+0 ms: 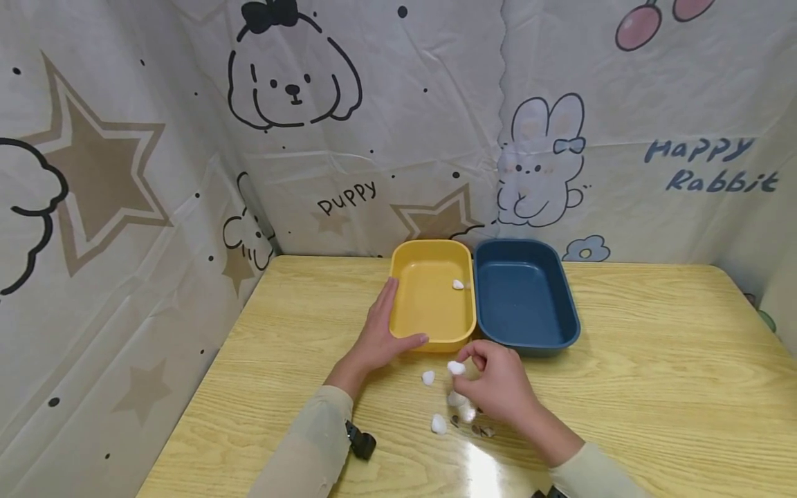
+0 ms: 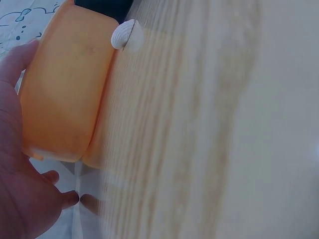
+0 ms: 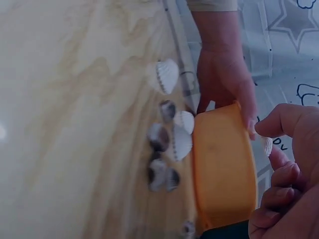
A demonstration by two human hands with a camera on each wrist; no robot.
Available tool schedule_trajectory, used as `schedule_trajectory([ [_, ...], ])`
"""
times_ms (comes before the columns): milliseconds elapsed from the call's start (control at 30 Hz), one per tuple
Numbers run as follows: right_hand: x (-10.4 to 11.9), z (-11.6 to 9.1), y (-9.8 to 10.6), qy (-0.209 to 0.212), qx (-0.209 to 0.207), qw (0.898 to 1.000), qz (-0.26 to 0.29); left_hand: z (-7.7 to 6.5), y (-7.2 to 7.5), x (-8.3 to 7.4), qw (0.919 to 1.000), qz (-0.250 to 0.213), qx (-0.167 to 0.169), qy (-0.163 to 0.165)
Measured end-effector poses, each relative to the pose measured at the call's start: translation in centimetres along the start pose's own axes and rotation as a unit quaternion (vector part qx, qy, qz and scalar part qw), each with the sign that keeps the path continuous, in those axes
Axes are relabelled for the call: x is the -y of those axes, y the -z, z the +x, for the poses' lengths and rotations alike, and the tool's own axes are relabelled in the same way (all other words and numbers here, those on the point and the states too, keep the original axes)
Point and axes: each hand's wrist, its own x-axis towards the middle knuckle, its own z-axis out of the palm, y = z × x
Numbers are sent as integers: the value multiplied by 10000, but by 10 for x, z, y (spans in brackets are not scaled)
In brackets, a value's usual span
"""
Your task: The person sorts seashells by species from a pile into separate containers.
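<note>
A yellow tray [image 1: 432, 304] stands near the back of the table, with one small white shell [image 1: 458, 284] inside by its right wall. My left hand [image 1: 380, 335] grips the tray's near left corner, thumb along the front and fingers along the left side. Just in front of the trays, my right hand [image 1: 501, 380] pinches a white seashell [image 1: 456, 368] between thumb and index finger. In the right wrist view, this ribbed shell [image 3: 267, 146] is partly hidden by the fingers. Below that hand lie more white shells [image 3: 181, 142] and several small dark shells [image 3: 158, 137].
A blue tray [image 1: 526, 297] stands right against the yellow one, on its right. Two white shells, one nearer the tray [image 1: 428, 377] and one closer to me [image 1: 438, 424], lie on the wooden table [image 1: 654, 360]. A printed curtain [image 1: 398, 124] hangs behind.
</note>
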Motion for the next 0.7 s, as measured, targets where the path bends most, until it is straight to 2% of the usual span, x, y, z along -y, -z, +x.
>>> schedule_trajectory([
  [300,19,16,13,560,-372,9977,55,0,0,2,10000,-13,17,-56],
  [700,24,54,22,569,-627,9961,255,-1,0,-1,10000,-11,9,23],
])
